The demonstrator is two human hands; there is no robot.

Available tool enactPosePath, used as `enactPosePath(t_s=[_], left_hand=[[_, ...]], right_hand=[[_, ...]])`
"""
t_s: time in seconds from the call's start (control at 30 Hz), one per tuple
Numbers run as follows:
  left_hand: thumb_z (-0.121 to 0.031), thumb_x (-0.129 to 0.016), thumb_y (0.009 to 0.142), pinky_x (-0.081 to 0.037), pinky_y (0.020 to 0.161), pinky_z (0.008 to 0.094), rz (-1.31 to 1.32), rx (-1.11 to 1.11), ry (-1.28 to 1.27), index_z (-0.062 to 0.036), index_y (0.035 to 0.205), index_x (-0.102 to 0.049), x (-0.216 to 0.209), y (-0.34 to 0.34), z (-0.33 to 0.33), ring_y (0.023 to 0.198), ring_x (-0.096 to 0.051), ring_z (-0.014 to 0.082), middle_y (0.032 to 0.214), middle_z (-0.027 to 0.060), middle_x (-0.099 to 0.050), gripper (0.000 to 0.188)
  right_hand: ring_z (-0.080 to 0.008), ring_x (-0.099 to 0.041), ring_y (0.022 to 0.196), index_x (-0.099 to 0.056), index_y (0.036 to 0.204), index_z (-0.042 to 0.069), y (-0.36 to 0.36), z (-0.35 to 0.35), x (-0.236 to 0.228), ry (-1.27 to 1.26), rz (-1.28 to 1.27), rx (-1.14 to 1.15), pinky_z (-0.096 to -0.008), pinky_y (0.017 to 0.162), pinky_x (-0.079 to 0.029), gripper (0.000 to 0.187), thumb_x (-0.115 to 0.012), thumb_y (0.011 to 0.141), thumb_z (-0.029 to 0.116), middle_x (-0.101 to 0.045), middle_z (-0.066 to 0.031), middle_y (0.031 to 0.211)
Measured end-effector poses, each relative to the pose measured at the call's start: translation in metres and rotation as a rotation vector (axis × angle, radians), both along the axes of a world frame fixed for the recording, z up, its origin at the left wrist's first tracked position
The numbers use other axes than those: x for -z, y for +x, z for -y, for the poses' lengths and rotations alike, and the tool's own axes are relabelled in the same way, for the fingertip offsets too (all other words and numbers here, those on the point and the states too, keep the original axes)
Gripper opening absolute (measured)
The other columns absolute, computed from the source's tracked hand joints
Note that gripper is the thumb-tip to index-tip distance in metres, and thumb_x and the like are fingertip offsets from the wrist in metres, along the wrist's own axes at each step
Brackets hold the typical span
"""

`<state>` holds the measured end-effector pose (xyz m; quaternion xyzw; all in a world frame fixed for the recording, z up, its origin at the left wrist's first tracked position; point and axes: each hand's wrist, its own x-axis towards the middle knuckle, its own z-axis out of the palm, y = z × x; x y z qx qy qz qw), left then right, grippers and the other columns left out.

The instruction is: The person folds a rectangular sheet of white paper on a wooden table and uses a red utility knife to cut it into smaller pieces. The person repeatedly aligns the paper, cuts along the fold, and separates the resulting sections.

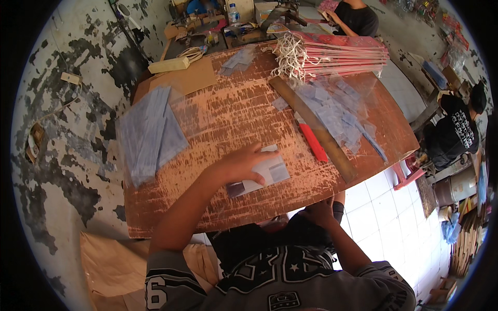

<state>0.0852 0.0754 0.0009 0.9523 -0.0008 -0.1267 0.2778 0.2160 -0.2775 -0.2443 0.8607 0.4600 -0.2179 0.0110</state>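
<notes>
My left hand (239, 165) lies over a small greyish, see-through plastic sheet (277, 172) near the front of the worn wooden table (228, 119). Its fingers are spread and press the sheet flat. My right hand (318, 213) is down beside my lap, below the table's front edge, in shadow; its fingers are hard to make out. To the right of the sheet lies a red-handled cutter knife (313, 141), next to a long, flat brown strip (332, 147). Loose cut pieces of clear plastic (334, 111) are heaped beyond the strip.
Long plastic sheets (150, 135) are stacked at the table's left. Behind them lie a cardboard piece (194, 75) and a cream block (168, 65). A bundle of red packs with white strings (337, 54) fills the back right. Two people sit beyond the table, one (456, 129) at far right.
</notes>
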Motion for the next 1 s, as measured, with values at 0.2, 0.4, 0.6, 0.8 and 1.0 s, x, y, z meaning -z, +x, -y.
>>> enactPosePath(t_s=[0.2, 0.4, 0.6, 0.8, 1.0], left_hand=[[-0.034, -0.092, 0.078, -0.047, 0.104, 0.0419, -0.039, -0.017, -0.02, -0.0291, 0.169, -0.044, -0.006, 0.004, 0.003, 0.121, -0.056, 0.033, 0.127, 0.0141, -0.052, 0.102], [-0.033, -0.093, 0.078, -0.047, 0.104, 0.0419, -0.015, 0.0, -0.013, -0.0285, 0.169, -0.045, -0.001, 0.002, 0.0, 0.121, -0.056, 0.0333, 0.125, 0.0142, -0.052, 0.103], [-0.033, -0.092, 0.077, -0.047, 0.104, 0.0421, -0.016, -0.013, -0.021, -0.0284, 0.169, -0.044, -0.004, 0.001, 0.001, 0.121, -0.055, 0.0324, 0.124, 0.0132, -0.052, 0.103], [-0.033, -0.092, 0.078, -0.047, 0.104, 0.0417, -0.034, -0.023, -0.022, -0.0297, 0.17, -0.043, -0.003, 0.001, 0.0, 0.12, -0.055, 0.0312, 0.124, 0.0115, -0.051, 0.104], [-0.034, -0.093, 0.078, -0.047, 0.104, 0.0417, -0.027, -0.021, -0.025, -0.031, 0.17, -0.042, -0.002, 0.003, 0.001, 0.119, -0.056, 0.0312, 0.124, 0.0115, -0.051, 0.105]], right_hand=[[-0.0421, -0.017, 0.166, -0.054, 0.161, 0.029, -0.027, -0.009, 0.014, 0.051, -0.078, -0.138, -0.0775, 0.128, -0.003, 0.071, -0.069, 0.097, 0.055, -0.037, -0.016, 0.174], [-0.0462, -0.036, 0.158, -0.048, 0.162, 0.02, -0.06, -0.007, -0.029, -0.066, -0.194, -0.336, -0.076, 0.123, -0.028, 0.086, -0.081, 0.088, 0.05, -0.044, -0.0198, 0.167], [-0.0425, -0.038, 0.157, -0.049, 0.161, 0.02, -0.062, -0.009, -0.045, -0.115, -0.16, -0.289, -0.0753, 0.124, -0.027, 0.088, -0.084, 0.085, 0.048, -0.048, -0.02, 0.164], [-0.0412, -0.039, 0.157, -0.052, 0.159, 0.02, -0.044, -0.017, -0.019, 0.102, 0.065, -0.269, -0.0679, 0.128, -0.025, 0.079, -0.081, 0.088, 0.039, -0.049, -0.0189, 0.163], [-0.0377, -0.044, 0.153, -0.06, 0.152, 0.016, -0.035, -0.023, 0.034, 0.346, 0.003, -0.02, -0.0591, 0.129, -0.028, 0.057, -0.065, 0.096, 0.029, -0.052, -0.0201, 0.16]])
